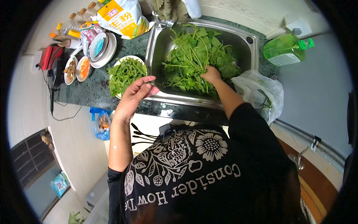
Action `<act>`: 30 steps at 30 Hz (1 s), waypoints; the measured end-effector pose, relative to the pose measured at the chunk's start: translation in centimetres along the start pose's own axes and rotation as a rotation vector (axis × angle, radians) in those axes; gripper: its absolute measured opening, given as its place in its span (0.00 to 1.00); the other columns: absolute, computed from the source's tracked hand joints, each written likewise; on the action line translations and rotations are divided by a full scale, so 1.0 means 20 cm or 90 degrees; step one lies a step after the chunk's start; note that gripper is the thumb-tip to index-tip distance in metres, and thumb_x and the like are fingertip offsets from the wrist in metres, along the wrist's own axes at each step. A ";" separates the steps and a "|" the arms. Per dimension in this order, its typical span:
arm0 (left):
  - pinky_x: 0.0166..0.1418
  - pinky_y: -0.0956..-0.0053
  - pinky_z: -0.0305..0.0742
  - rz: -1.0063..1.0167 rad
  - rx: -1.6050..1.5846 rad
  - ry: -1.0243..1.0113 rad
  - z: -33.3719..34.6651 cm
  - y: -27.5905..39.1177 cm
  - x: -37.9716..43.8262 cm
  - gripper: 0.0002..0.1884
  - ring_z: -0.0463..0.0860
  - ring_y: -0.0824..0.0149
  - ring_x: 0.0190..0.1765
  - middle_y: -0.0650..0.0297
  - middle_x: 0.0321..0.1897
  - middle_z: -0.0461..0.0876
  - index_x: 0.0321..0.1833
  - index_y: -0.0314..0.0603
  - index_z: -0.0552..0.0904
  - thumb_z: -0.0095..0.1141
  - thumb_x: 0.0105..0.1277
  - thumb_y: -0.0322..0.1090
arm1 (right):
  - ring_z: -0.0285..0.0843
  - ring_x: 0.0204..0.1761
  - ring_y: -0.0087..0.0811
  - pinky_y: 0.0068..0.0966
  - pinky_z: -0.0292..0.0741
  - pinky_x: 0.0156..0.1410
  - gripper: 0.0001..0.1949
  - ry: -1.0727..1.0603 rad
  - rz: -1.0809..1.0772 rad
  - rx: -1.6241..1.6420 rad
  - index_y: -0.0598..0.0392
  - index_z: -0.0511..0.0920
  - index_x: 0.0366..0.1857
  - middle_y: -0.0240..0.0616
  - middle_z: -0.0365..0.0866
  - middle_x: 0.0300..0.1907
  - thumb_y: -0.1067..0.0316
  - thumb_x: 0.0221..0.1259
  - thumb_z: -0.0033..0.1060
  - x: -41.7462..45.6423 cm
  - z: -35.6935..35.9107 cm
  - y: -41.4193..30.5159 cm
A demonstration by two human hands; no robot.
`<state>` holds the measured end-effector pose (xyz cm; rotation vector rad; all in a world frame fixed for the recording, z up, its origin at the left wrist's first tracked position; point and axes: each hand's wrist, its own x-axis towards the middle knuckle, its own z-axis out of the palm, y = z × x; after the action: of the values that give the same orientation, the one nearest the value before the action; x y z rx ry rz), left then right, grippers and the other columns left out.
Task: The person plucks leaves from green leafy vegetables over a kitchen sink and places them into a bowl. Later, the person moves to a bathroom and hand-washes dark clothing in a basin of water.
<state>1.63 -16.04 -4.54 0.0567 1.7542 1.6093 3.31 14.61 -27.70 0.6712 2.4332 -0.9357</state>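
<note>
A large heap of leafy green vegetable [193,53] with long stems fills much of the stainless steel sink [249,60]. My right hand [211,75] reaches into the front of the heap, its fingers bent against the stems; whether they grip any cannot be told. Over the sink's left front corner hovers my left hand [141,91], wet, its fingers curled and thumb near them, with nothing visible in it. Just left of that hand, a white plate [141,59] bears a pile of short-cut green stems [127,72].
A clear plastic bag [251,84] lies by the sink's right front corner, a green pump bottle [285,50] behind it. Left on the dark counter are small bowls of orange pieces [84,68] and brown pieces [70,71], stacked dishes [112,50] and a starch bag [123,19]. The faucet [160,22] stands at the back left.
</note>
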 end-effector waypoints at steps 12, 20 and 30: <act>0.48 0.81 0.71 0.173 0.213 -0.330 -0.05 0.23 0.24 0.06 0.78 0.75 0.41 0.65 0.36 0.81 0.41 0.36 0.77 0.50 0.68 0.30 | 0.60 0.69 0.38 0.30 0.57 0.71 0.33 0.054 -0.108 0.474 0.64 0.63 0.65 0.48 0.64 0.67 0.56 0.60 0.63 -0.61 -0.58 -0.05; 0.40 0.84 0.72 0.228 0.176 -0.313 0.25 0.38 0.28 0.11 0.76 0.77 0.34 0.67 0.34 0.79 0.49 0.36 0.77 0.52 0.68 0.33 | 0.75 0.48 0.20 0.20 0.72 0.55 0.17 0.122 -0.262 0.473 0.55 0.75 0.54 0.30 0.80 0.49 0.67 0.61 0.61 -1.02 -0.93 -0.40; 0.35 0.83 0.76 0.111 -0.074 -0.124 0.65 0.38 0.40 0.10 0.75 0.77 0.31 0.71 0.30 0.76 0.40 0.48 0.78 0.58 0.66 0.45 | 0.72 0.52 0.21 0.22 0.68 0.60 0.20 0.031 -0.393 0.417 0.54 0.74 0.57 0.29 0.79 0.51 0.69 0.60 0.61 -1.06 -0.87 -0.36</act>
<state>-0.52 0.47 -0.95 0.3083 1.5388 1.7647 11.66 16.40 -0.68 0.1085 2.3956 -2.0226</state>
